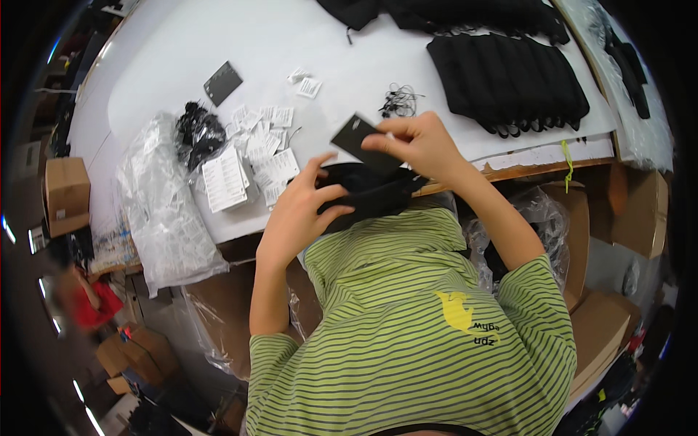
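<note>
My right hand (429, 149) pinches a black hang tag (352, 136) between thumb and fingers, above a black fabric item (371, 192). This dark item lies at the table's near edge, in front of my striped shirt, and its exact kind cannot be made out. At its left end, my left hand (299, 207) has its fingers spread and curved, the tips at or over the black fabric. A small tangle of thin black cords (400, 100) lies just beyond my right hand. Another black card (222, 83) rests farther off to the left.
White printed labels (270, 138) are scattered left of my hands, beside a stack of white labels (225, 180). A clear bag of labels (163, 218) hangs over the table edge near a black bundle (199, 134). Folded black items (509, 83) lie at the right; cardboard boxes (640, 211) stand below.
</note>
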`<state>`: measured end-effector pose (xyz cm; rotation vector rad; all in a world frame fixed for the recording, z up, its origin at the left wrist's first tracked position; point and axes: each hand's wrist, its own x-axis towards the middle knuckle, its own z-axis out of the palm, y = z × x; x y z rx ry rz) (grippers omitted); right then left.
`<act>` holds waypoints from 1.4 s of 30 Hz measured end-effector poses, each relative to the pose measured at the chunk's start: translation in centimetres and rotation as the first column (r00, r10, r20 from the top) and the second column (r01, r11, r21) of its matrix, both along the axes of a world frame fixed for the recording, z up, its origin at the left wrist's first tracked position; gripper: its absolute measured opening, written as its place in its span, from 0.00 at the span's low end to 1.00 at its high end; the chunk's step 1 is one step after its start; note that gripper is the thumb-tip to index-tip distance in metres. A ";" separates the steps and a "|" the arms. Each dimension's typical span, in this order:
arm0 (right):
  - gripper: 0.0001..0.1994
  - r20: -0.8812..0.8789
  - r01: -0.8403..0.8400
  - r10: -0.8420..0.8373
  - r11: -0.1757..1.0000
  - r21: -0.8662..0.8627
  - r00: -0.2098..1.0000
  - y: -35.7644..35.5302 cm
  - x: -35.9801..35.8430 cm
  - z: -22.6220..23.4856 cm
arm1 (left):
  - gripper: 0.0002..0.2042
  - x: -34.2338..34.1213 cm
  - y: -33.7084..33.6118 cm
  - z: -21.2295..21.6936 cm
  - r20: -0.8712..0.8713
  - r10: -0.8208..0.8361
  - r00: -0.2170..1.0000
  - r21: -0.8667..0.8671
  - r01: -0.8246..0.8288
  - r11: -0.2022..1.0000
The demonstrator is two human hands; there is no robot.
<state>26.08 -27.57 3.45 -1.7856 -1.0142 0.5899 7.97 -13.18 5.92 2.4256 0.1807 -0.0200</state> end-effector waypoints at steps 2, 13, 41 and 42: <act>0.14 0.256 -0.127 0.160 0.982 -0.139 0.953 0.1 -1.1 0.3 | 0.09 0.5 -0.5 0.0 0.078 0.052 0.996 -0.015 -0.051 0.999; 0.11 0.152 -0.099 0.122 0.983 -0.153 0.981 -1.0 -1.3 -1.8 | 0.11 -1.9 -2.0 -1.4 -0.031 0.018 0.999 -0.212 -0.024 0.977; 0.10 0.743 -0.267 0.470 0.883 -0.387 0.477 -2.9 0.7 1.6 | 0.06 6.4 6.9 -2.7 0.380 0.511 0.771 -0.267 -0.438 0.858; 0.10 0.740 -0.263 0.473 0.881 -0.393 0.478 -2.9 0.9 1.8 | 0.06 5.8 5.2 -1.3 0.481 0.502 0.719 -0.403 -0.327 0.855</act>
